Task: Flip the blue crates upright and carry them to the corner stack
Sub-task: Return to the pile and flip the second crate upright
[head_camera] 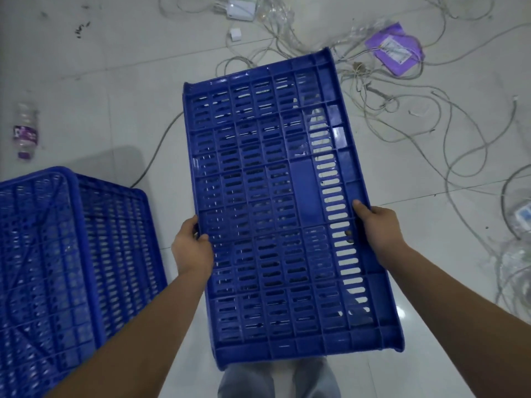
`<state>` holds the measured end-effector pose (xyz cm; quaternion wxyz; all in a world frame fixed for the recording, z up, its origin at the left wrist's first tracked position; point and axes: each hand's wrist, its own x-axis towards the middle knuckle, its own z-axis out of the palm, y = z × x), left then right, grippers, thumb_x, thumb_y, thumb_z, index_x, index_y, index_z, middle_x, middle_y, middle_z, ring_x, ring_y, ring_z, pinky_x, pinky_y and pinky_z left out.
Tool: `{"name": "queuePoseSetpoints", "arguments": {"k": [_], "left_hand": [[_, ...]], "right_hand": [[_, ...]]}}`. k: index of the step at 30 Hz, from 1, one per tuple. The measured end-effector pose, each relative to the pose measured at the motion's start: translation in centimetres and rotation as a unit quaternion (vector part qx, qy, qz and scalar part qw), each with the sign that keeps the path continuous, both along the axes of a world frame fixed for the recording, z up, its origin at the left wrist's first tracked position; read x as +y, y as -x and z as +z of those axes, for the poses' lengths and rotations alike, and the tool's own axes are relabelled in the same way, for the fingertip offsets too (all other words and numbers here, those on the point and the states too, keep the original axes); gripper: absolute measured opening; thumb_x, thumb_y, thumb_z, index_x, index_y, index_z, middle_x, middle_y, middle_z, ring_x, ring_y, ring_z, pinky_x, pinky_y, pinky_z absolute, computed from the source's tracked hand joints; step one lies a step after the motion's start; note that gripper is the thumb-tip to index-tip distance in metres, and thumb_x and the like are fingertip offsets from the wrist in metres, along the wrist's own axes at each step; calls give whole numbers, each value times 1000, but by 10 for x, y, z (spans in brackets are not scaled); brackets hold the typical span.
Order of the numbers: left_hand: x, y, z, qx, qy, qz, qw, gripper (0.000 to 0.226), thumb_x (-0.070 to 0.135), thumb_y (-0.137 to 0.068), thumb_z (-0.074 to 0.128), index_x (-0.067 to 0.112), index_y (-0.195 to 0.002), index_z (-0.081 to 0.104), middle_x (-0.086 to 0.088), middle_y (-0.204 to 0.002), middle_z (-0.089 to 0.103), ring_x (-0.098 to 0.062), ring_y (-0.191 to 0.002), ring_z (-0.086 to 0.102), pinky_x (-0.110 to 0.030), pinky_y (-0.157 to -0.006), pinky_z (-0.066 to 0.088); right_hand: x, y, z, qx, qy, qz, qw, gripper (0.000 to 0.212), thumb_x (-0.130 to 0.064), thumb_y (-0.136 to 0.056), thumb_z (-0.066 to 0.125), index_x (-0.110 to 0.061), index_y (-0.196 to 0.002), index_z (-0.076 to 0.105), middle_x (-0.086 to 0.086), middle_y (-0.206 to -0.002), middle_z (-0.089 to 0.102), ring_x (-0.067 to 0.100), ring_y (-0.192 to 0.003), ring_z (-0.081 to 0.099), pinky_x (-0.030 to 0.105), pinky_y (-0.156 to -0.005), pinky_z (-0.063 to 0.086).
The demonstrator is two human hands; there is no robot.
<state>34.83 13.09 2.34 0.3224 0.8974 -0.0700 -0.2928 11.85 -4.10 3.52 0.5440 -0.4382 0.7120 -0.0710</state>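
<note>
Two hands, left hand (pixel 193 246) and right hand (pixel 378 231), gripping slotted blue crate (pixel 275 208), tilted sideways

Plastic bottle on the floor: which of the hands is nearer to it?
Left. The left hand grips the held crate on its left edge, the side facing the plastic bottle. The right hand grips the opposite edge, with the crate between it and the bottle.

Both arms reaching forward; left hand (pixel 192 245) and right hand (pixel 378 228) gripping opposite edges (fingers curled round).
</note>
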Motion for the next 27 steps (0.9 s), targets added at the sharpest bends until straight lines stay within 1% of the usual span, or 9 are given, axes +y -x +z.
{"name": "queuePoseSetpoints", "arguments": {"k": [4,9,11,12,14,19,23,25,27], "left_hand": [[15,-26,-5,-22,-56,-4,998,48,-3,-98,39,14,-142,46,-12,-128,60,-25,-81,58,-26,-71,45],[26,-59,-11,-7,-188,-103,977,61,11,-100,44,19,-154,17,-20,-146,44,-34,-75,57,-31,-54,44],[22,-52,-9,-16,-159,-136,978,70,21,-99,47,13,-155,5,-14,-160,22,-38,-131,44,-44,-94,49],[17,-42,-4,-17,-127,-149,980,72,27,-99,46,12,-155,3,-10,-162,14,-32,-145,27,-44,-113,34],[6,-16,11,14,-48,-161,986,71,35,-100,41,15,-155,2,-2,-164,7,-21,-151,11,-36,-122,14],[-26,47,55,129,90,-174,972,69,51,-95,36,30,-154,7,12,-163,5,-7,-150,3,-29,-119,6],[-36,59,63,217,59,-161,961,98,72,-71,42,32,-154,6,10,-163,-7,-13,-149,-16,-42,-120,-4],[-30,52,55,214,50,-162,962,111,69,-67,60,32,-155,4,6,-164,-6,-15,-151,-8,-43,-123,3],[-21,42,44,196,62,-162,965,104,57,-66,73,32,-151,20,0,-161,21,-19,-148,22,-44,-119,24]], "right_hand": [[25,-21,7,-51,26,8,998,48,-36,-92,55,11,-81,58,31,-78,62,22,-64,52,26,-58,41],[55,-52,23,-70,73,43,994,47,-29,-93,55,-18,-56,27,-3,-49,29,12,-47,25,26,-52,22],[62,-58,30,-62,88,46,993,52,-26,-93,55,-20,-53,22,-10,-37,25,6,-39,21,25,-47,19],[65,-60,34,-55,94,51,993,53,-25,-93,55,-20,-52,21,-9,-34,26,7,-36,22,23,-46,19],[69,-62,41,-36,107,61,992,52,-24,-92,55,-20,-51,22,-9,-32,30,8,-35,27,20,-42,18],[91,-73,55,4,120,110,987,39,-23,-90,55,-14,-57,37,-5,-50,41,9,-46,33,27,-47,28],[119,-86,52,15,110,145,983,28,-28,-89,56,-15,-66,46,-2,-59,50,13,-51,41,30,-49,32],[133,-92,49,-5,95,161,982,14,-28,-91,55,-16,-83,57,-1,-72,61,13,-60,53,30,-54,41],[143,-101,44,-12,88,183,979,17,-25,-91,54,-14,-102,61,0,-85,67,15,-72,61,33,-65,51]]}}
